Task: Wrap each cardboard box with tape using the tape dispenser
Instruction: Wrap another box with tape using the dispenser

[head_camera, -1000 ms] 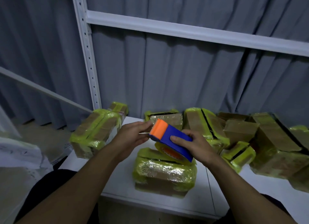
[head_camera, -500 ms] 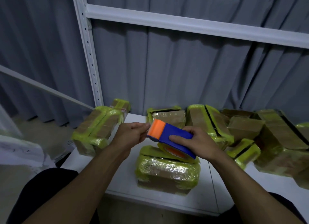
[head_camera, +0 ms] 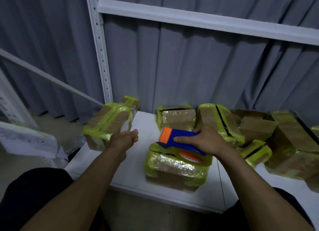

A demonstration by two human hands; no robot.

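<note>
My right hand (head_camera: 205, 141) grips the blue and orange tape dispenser (head_camera: 177, 139) from above and holds it on the near cardboard box (head_camera: 174, 168). That box is wrapped in yellowish clear tape and lies on the white table (head_camera: 131, 175). The tape roll with its orange hub (head_camera: 189, 155) rests against the box top. My left hand (head_camera: 126, 137) hovers to the left of the dispenser's orange end, apart from it, with its fingers curled and the thumb against them. No strip of tape can be made out between hand and dispenser.
A taped box (head_camera: 108, 123) sits at the table's left rear corner. Several more taped boxes (head_camera: 224, 122) are piled along the back and right. A white shelf upright (head_camera: 100, 46) and crossbeam (head_camera: 207, 22) stand before a grey curtain. White papers (head_camera: 29, 141) lie left.
My left hand has pulled away leftward from the dispenser's orange end, which it was touching. My right hand has lowered the dispenser onto the near box.
</note>
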